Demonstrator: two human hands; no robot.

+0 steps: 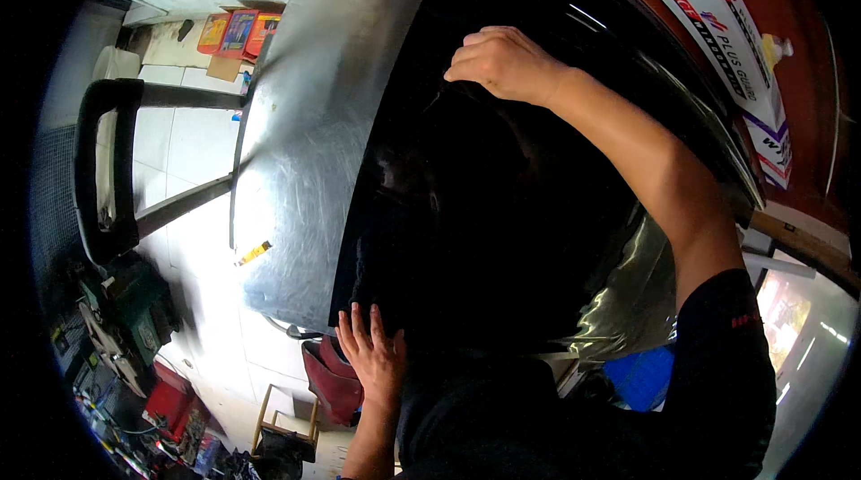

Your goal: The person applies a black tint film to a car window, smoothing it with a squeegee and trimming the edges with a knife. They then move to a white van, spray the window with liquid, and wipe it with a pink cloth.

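A large glossy black sheet of film (502, 229) covers most of the work surface, beside a bare strip of scuffed metal (296, 121). My right hand (495, 63) is over the upper part of the sheet with its fingers curled together; whatever they hold is hidden or too small to make out. My left hand (369, 350) is at the sheet's lower left edge, fingers apart and extended onto it. A yellow utility knife (254, 253) lies on the metal near its left edge. Crumpled clear film (619, 292) shows at the lower right of the black sheet.
A black tubular frame (108, 166) juts out on the left over a white tiled floor (157, 135). Long boxes (691, 13) lie along the right. Red cartons (238, 31), cluttered tools (179, 404), a small wooden stand (278, 426) and a blue object (641, 377) surround the surface.
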